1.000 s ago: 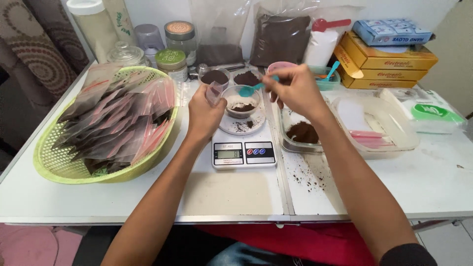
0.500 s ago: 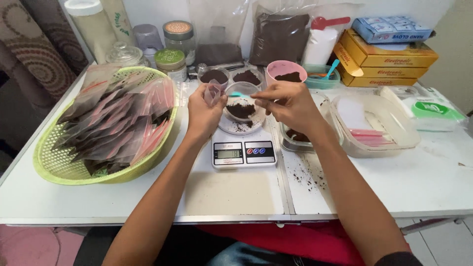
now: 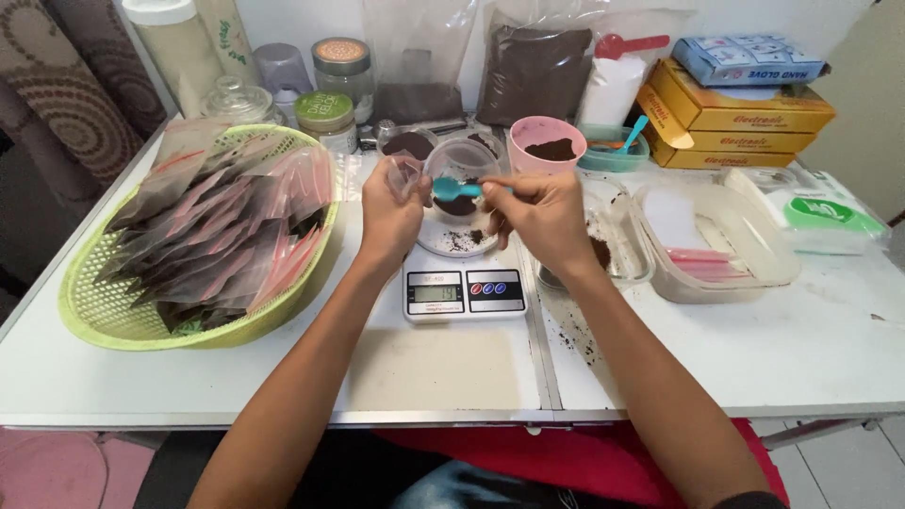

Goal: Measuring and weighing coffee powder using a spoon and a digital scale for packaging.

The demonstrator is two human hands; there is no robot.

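Note:
My left hand [image 3: 391, 209] holds a small clear plastic pouch [image 3: 407, 172] open, just left of a clear cup [image 3: 462, 170] that stands on a white kitchen scale [image 3: 464, 288]. The cup has dark brown powder at its bottom. My right hand [image 3: 544, 219] grips a small teal spoon [image 3: 456, 189] by its handle, with the bowl held over the cup and pointing towards the pouch. Some powder lies spilled on the scale's round plate.
A green basket [image 3: 104, 316] full of sealed powder pouches sits at the left. A pink cup [image 3: 547, 144] of powder, a clear tray [image 3: 617, 247] and a clear box [image 3: 721, 243] with zip bags stand to the right. Jars, powder bags and yellow boxes [image 3: 731, 118] line the back.
My right hand came down from near the pink cup to the cup on the scale, bringing the teal spoon with it. My left hand stayed by the pouch.

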